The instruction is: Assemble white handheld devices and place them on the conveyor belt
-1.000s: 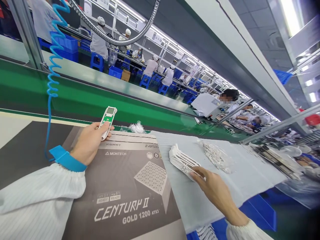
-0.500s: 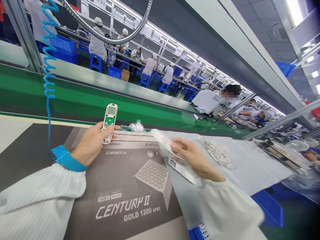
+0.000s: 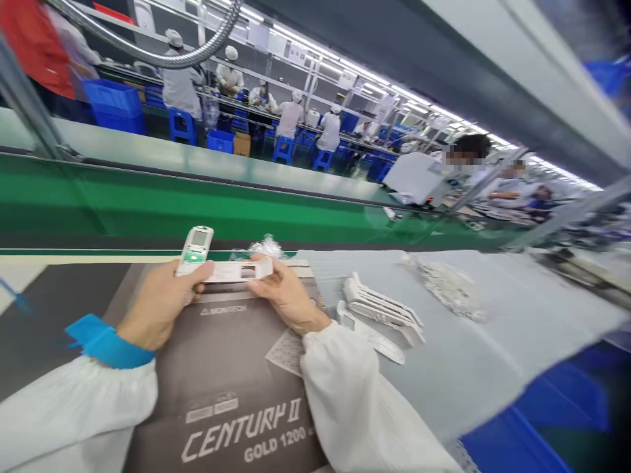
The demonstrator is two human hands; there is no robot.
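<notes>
My left hand point(image 3: 160, 299) is closed around a white handheld device half point(image 3: 200, 236) with a small grey screen and a green circuit board. My right hand point(image 3: 288, 295) pinches one end of a white plastic cover point(image 3: 229, 271) that has a window cut in it. The cover lies sideways, its other end meeting the left thumb and the lower end of the device half. Whether the two parts touch is hard to tell. Right of my right sleeve lie a stack of white covers point(image 3: 384, 305) and a single cover point(image 3: 377, 341).
Beneath my hands is a printed grey carton point(image 3: 221, 368). A bag of small white parts point(image 3: 451, 286) rests on the pale sheet point(image 3: 444, 368) at right. Crumpled clear plastic point(image 3: 266, 246) sits by the green conveyor belt point(image 3: 246, 210). Co-workers sit beyond; blue bins point(image 3: 522, 440) stand lower right.
My right hand has moved left from the stack, bringing one white cover to the device half. My left hand has shifted slightly left and down. The view has turned a little.
</notes>
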